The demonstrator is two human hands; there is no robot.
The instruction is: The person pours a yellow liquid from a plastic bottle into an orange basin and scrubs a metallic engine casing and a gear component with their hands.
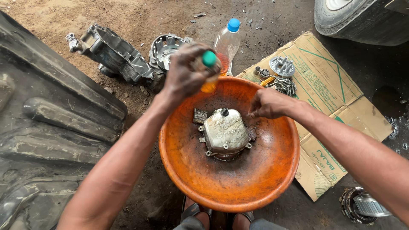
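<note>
**Setting: dirt floor around flattened cardboard**

A flattened cardboard sheet [336,98] is laid on brown, oil-darkened dirt floor [140,19]. A tyre [362,19] is seen beyond it, a wet patch beside it, a black moulded panel [47,123] well apart. Daylight is even.

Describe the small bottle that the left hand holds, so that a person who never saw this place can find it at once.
Start at the big orange basin on the dirt floor. Above its far rim the left hand grips a small bottle with orange liquid. Its cap is green, while the taller clear bottle standing just behind it has a blue cap.
</note>
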